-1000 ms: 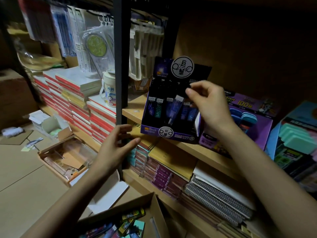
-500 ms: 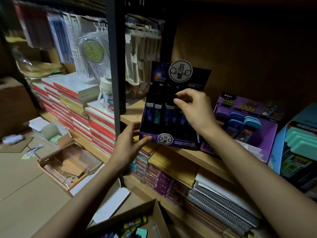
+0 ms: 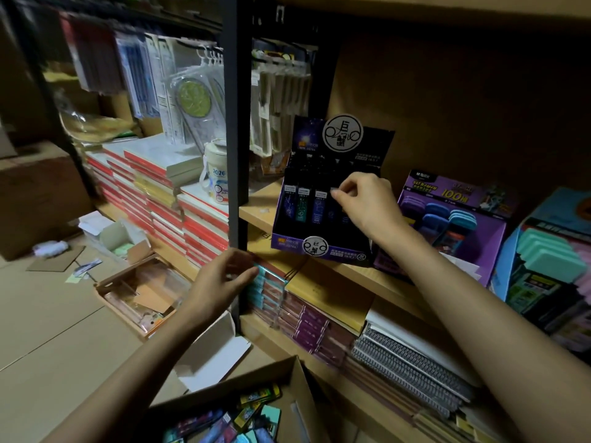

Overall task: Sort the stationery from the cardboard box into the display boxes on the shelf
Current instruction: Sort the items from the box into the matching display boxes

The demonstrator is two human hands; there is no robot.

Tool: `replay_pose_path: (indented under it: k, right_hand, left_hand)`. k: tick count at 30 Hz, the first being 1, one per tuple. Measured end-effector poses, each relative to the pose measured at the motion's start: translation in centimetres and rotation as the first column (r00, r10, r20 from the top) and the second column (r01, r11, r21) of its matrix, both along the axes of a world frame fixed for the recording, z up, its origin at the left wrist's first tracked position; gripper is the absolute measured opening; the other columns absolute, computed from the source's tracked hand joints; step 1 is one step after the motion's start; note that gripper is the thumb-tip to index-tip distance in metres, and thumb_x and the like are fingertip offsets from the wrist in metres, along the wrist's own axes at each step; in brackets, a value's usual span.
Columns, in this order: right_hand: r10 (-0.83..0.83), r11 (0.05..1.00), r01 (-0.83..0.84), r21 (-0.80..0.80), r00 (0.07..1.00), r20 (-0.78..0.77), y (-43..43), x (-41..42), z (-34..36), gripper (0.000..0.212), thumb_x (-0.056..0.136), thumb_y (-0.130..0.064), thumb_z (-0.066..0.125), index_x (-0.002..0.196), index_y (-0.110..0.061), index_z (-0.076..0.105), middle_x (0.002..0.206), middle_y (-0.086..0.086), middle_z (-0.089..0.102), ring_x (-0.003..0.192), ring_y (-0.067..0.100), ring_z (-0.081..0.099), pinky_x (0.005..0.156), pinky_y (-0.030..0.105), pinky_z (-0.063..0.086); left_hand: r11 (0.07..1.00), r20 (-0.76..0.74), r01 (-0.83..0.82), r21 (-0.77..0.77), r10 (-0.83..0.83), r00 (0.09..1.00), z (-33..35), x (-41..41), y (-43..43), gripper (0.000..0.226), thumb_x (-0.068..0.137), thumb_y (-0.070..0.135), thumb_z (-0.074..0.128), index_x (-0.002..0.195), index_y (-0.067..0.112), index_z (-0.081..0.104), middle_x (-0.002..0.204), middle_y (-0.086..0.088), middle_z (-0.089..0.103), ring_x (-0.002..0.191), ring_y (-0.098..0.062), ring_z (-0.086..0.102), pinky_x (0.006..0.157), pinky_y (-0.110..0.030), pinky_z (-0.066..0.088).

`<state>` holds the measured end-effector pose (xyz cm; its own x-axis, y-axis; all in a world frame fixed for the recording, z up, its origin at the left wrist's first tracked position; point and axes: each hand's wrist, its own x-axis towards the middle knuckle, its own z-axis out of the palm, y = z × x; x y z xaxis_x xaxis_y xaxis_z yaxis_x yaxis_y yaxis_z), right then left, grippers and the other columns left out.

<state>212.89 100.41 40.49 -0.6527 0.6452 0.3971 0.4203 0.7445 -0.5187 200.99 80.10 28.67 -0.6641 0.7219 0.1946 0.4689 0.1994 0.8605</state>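
Purple-black display box [image 3: 319, 246] sits mid-frame, at the shelf [image 3: 259, 213] lip. Right hand [image 3: 367, 203] pinches a dark tube [image 3: 332, 211] in its row, fingertips together. Left hand [image 3: 220, 282] hovers below, fingers loosely apart, empty. Stationery [image 3: 249, 420] lies in the carton [image 3: 295, 383], bottom centre. Risk: a hard push tips neighbouring tubes or slides the box off.

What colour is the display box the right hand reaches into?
Display box: black and purple; head view.

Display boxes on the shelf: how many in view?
3: dark box where the right hand pinches a case, purple box beside it, blue box far right. More may be hidden.
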Motion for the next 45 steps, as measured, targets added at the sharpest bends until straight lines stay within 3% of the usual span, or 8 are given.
replay_pose_path:
  k: [5,8,16,26,31,38,42,45]
  right_hand:
    - [0.257,0.965,-0.25,-0.077,0.962,0.091,-4.3,4.6,-3.7,0.013,0.089,-0.025,0.062,0.101,-0.02,0.066,0.089,-0.01,0.061,0.08,0.002,0.055,0.063,0.007,0.036]
    - [0.359,0.93,-0.326,-0.169,0.905,0.23,-6.9,6.6,-8.7,0.012,0.088,-0.028,0.062,0.1,-0.027,0.063,0.084,-0.022,0.054,0.076,-0.007,0.052,0.062,0.004,0.039]
    - [0.491,0.827,-0.188,-0.531,0.702,0.516,-11.6,11.0,-27.2,0.011,0.091,-0.021,0.057,0.1,-0.018,0.062,0.099,0.0,0.063,0.091,0.013,0.058,0.078,0.028,0.048]
    - [0.367,0.596,0.236,-0.768,0.771,0.521,-14.7,12.4,-41.5,0.031,0.086,-0.003,0.064,0.115,0.003,0.053,0.114,0.022,0.061,0.108,0.033,0.059,0.094,0.044,0.048]
    - [0.284,0.647,0.238,-0.724,0.806,0.519,-15.0,11.6,-45.1,0.044,0.079,-0.003,0.07,0.119,0.003,0.053,0.123,0.021,0.055,0.111,0.033,0.056,0.097,0.04,0.045]
    - [0.264,0.624,0.257,-0.738,0.819,0.509,-14.7,9.4,-47.6,0.047,0.084,-0.009,0.068,0.126,-0.005,0.048,0.128,0.017,0.049,0.118,0.031,0.05,0.1,0.044,0.043]
    - [0.2,0.6,0.299,-0.742,0.841,0.502,-15.6,8.7,-48.6,0.047,0.083,-0.002,0.065,0.126,-0.009,0.049,0.125,0.016,0.052,0.112,0.031,0.054,0.093,0.044,0.049]
    - [0.179,0.536,0.345,-0.771,0.846,0.503,-16.5,8.7,-49.0,0.045,0.084,0.004,0.056,0.124,-0.015,0.047,0.122,0.014,0.054,0.095,0.024,0.06,0.063,0.028,0.053]
  left_hand:
    - [0.98,0.053,0.035,-0.198,-0.025,0.998,-5.0,1.8,-5.2,0.011,0.088,0.014,0.065,0.097,0.018,0.06,0.095,0.003,0.064,0.086,-0.005,0.062,0.071,-0.009,0.047]
    - [0.953,0.217,0.031,-0.302,0.037,0.975,-10.5,3.6,-7.3,0.025,0.086,0.009,0.066,0.109,0.0,0.06,0.105,-0.014,0.065,0.098,-0.027,0.063,0.084,-0.029,0.049]
    - [0.885,0.401,-0.002,-0.466,0.214,0.891,-25.5,11.4,-13.0,0.042,0.084,0.004,0.068,0.12,-0.009,0.051,0.122,-0.023,0.056,0.112,-0.03,0.055,0.092,-0.029,0.042]
    - [0.87,0.344,-0.01,-0.493,0.205,0.916,-33.0,13.7,-15.6,0.039,0.085,0.013,0.069,0.121,0.006,0.056,0.121,-0.011,0.055,0.108,-0.016,0.053,0.087,-0.017,0.039]
    - [0.813,0.218,-0.019,-0.582,0.179,0.959,-35.1,12.7,-15.1,0.05,0.083,0.024,0.071,0.127,0.012,0.05,0.127,-0.011,0.047,0.112,-0.023,0.049,0.096,-0.031,0.042]
    - [0.817,0.225,-0.104,-0.567,0.274,0.935,-37.1,11.9,-13.6,0.052,0.081,0.033,0.072,0.124,0.014,0.05,0.125,-0.009,0.045,0.114,-0.023,0.043,0.098,-0.032,0.038]
    - [0.817,0.292,-0.094,-0.569,0.308,0.906,-37.8,11.1,-13.0,0.054,0.08,0.036,0.073,0.123,0.014,0.049,0.125,-0.007,0.043,0.112,-0.019,0.044,0.1,-0.032,0.041]
    - [0.814,0.324,-0.116,-0.57,0.352,0.878,-37.9,10.4,-12.5,0.049,0.079,0.037,0.073,0.117,0.014,0.051,0.118,-0.005,0.048,0.106,-0.019,0.05,0.096,-0.037,0.048]
